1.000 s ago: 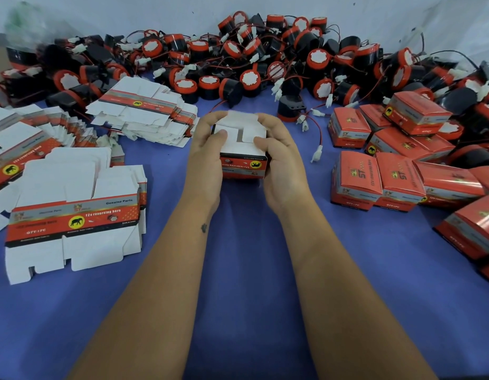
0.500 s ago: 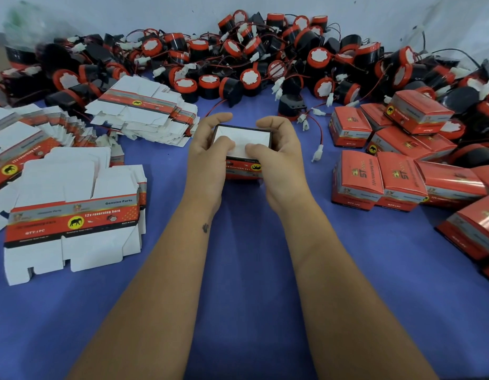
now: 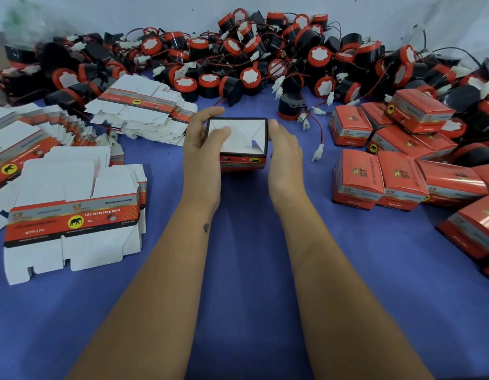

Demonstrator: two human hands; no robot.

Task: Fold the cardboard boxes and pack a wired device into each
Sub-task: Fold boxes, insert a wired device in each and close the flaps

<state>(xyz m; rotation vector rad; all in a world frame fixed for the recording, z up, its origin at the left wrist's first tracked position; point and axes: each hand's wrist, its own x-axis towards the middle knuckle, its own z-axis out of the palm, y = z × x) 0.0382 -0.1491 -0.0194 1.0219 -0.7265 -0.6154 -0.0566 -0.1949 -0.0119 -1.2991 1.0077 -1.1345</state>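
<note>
one box between two hands: left grips it, right flat alongside.

— What carries it all?
— A table under blue cloth.
— And on it?
— Flat box blanks left, wired horns heaped behind, packed red boxes right.

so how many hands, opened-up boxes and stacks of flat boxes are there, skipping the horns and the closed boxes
left hand and right hand: 2
open box: 1
stacks of flat box blanks: 3
total: 6
</note>
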